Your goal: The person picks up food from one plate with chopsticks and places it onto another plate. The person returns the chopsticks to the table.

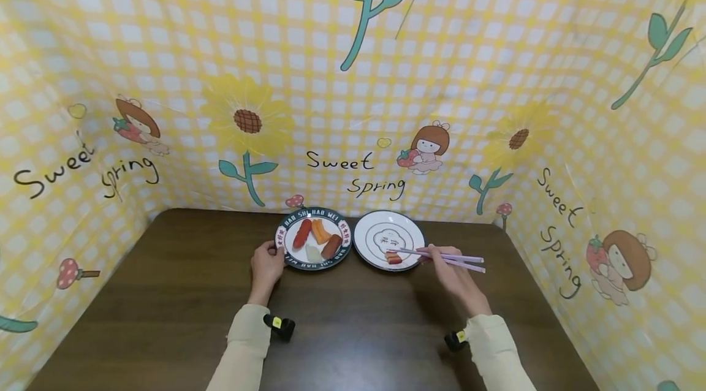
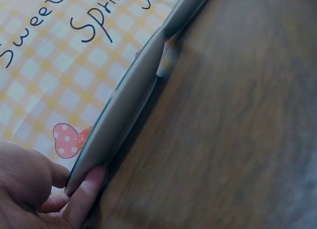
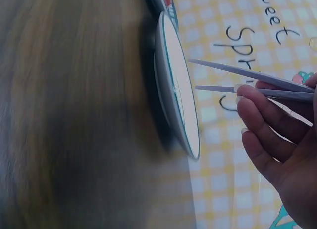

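Note:
My left hand pinches the left rim of a dark-rimmed plate, thumb above and fingers beneath in the left wrist view. On that plate lie a red sausage-like piece, an orange-yellow piece, a brown piece and a pale piece. My right hand holds a pair of light purple chopsticks. Their tips stand apart over a white plate with a thin dark edge, nothing between them in the right wrist view. A small reddish-brown striped food piece lies on this plate, just below the tips.
Both plates stand side by side near the back edge of a dark wooden table. A yellow checked cloth with printed flowers and lettering rises as walls behind and at both sides. Black wrist devices sit at both cuffs.

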`<state>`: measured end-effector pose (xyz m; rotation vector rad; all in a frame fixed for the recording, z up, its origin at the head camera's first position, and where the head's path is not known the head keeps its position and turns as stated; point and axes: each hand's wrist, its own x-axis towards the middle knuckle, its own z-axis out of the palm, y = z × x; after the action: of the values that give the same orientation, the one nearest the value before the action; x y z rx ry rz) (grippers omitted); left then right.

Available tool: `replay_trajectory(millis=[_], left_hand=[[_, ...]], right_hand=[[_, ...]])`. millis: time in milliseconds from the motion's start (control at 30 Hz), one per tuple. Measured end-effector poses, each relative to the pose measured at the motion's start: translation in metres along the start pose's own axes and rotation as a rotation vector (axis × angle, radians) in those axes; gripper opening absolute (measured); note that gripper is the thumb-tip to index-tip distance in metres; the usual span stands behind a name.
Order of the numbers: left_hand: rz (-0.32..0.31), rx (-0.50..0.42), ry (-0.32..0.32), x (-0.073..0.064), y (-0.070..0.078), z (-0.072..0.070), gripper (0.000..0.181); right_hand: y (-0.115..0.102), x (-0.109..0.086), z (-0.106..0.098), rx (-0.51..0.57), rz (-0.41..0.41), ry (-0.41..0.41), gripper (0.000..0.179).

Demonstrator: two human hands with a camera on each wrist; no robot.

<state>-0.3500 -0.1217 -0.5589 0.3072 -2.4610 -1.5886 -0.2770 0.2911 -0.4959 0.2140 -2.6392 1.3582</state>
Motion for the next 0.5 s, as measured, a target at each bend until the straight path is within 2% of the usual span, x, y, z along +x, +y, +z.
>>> replay_trajectory(millis=[100,200,400,500], left_hand=[[0.012,0.004,0.017,0.000,-0.001,0.000,0.036],[0.013,0.011,0.027,0.001,-0.001,0.000,0.035],[0.011,0.018,0.027,-0.001,-0.001,0.000,0.035],[0.008,0.025,0.025,-0.002,-0.001,0.000,0.035]], right_hand=[[0.005,-0.001,-0.003,-0.021,0.033,-0.016,0.045],[0.009,0.000,-0.003,0.003,0.067,-0.042,0.047],[0.019,0.002,0.001,0.108,0.048,-0.109,0.052],[0.020,0.001,0.002,0.110,0.041,-0.147,0.052]])
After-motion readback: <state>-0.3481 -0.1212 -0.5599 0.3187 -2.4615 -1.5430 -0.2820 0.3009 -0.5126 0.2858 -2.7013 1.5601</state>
